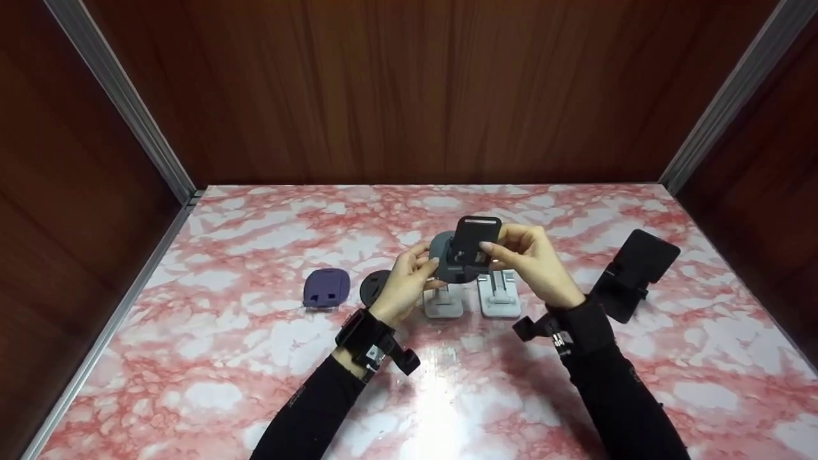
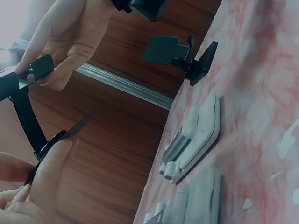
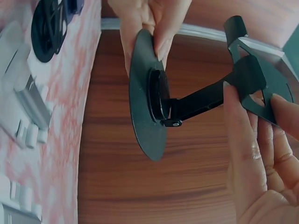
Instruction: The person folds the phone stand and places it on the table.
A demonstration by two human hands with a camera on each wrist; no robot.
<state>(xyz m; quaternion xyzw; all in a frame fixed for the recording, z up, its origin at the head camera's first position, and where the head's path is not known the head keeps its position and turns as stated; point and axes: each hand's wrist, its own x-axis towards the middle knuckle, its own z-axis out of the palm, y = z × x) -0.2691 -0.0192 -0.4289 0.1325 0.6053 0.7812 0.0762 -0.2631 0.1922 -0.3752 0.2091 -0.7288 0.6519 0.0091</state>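
Observation:
Both hands hold one dark phone stand (image 1: 477, 237) up over the table. It has a round grey base (image 3: 142, 107), a hinged arm (image 3: 198, 101) and a slotted black plate with hooked lips. My left hand (image 1: 404, 279) pinches the edge of the base between thumb and fingers. With thumb and fingers, my right hand (image 1: 535, 263) grips the side of the plate. In the right wrist view the arm stands out from the base, with the plate at its far end. Two white folded stands (image 1: 500, 301) lie on the table just below the held one.
Left of the white stands are a black round stand (image 1: 372, 286) and a purple folded stand (image 1: 326, 285). A black unfolded stand (image 1: 639, 268) is at the right, beyond the right wrist. Wood-grain walls (image 1: 409, 96) enclose the red-and-white marbled table (image 1: 243, 358) at the back and sides.

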